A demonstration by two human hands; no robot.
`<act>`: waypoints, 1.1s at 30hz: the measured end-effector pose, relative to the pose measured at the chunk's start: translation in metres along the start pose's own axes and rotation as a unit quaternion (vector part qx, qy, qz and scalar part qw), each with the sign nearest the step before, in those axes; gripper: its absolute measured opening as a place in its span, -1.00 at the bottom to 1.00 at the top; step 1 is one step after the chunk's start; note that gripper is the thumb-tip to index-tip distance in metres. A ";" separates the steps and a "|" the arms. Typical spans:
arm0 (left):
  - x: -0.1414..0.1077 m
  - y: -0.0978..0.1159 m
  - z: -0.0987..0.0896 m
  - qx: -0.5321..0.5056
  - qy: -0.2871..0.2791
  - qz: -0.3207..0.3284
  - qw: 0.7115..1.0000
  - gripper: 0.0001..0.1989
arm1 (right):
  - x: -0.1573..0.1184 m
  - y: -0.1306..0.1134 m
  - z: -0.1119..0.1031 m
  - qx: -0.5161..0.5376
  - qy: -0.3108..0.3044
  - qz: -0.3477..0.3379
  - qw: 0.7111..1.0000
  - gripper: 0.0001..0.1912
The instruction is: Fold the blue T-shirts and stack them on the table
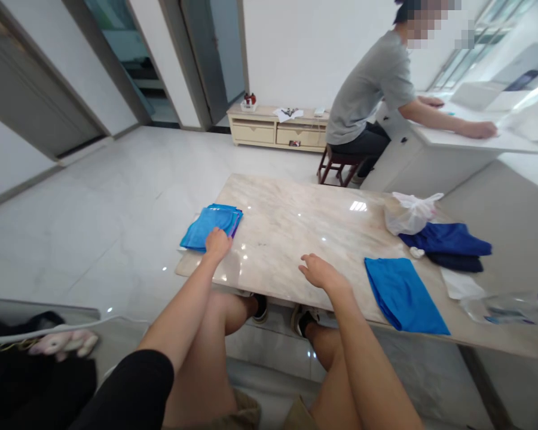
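Observation:
A stack of folded blue cloths [206,230], with a strip of purple at its right side, lies at the left end of the marble table. My left hand [218,243] rests on the near right part of this stack, its fingers loosely bent and apart, with no cloth visibly pinched. Over the table's middle, near the front edge, my right hand [321,272] is held with loosely bent fingers and nothing in them. To its right, a separate folded blue cloth [406,292] lies along the front edge, apart from both hands.
On the table's right stand a white plastic bag [410,214], dark blue folded fabric [452,240], white paper [461,283] and a clear plastic bottle [506,307]. A person in grey [372,89] sits at a white desk [475,134]. A low cabinet [253,132] stands behind.

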State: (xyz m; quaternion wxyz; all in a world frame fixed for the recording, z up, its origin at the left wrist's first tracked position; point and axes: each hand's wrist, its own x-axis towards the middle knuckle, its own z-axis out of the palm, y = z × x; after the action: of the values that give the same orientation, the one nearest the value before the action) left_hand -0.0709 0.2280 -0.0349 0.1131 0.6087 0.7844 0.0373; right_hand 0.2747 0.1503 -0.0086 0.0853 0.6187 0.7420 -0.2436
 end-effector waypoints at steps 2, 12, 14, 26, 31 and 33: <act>0.002 0.003 -0.004 -0.020 0.032 -0.011 0.999 -0.57 | 0.001 0.004 0.003 -0.003 -0.012 -0.011 1.000 -0.58; -0.004 0.048 -0.021 -0.644 0.109 -0.015 0.757 -0.53 | -0.007 -0.003 -0.012 0.052 0.102 -0.070 0.991 -0.43; -0.021 0.072 -0.024 -0.729 0.031 0.033 0.683 -0.42 | -0.009 -0.005 -0.016 0.070 0.166 -0.078 0.981 -0.34; -0.086 0.152 -0.041 -0.693 -0.158 0.179 0.680 -0.16 | -0.029 0.005 -0.049 0.247 0.373 -0.032 0.894 -0.47; -0.084 0.158 -0.029 -0.580 -0.093 0.177 0.790 -0.32 | -0.034 0.006 -0.050 0.228 0.422 -0.068 0.875 -0.38; -0.084 0.160 -0.027 -0.522 -0.039 0.200 0.828 -0.39 | -0.036 0.005 -0.050 0.216 0.426 -0.083 0.874 -0.38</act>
State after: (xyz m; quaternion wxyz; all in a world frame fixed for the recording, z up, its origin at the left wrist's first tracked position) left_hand 0.0942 0.1900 0.0334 0.4348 0.6033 0.5040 0.4393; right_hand 0.2964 0.1424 0.0490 -0.3958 0.6015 0.6841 -0.1167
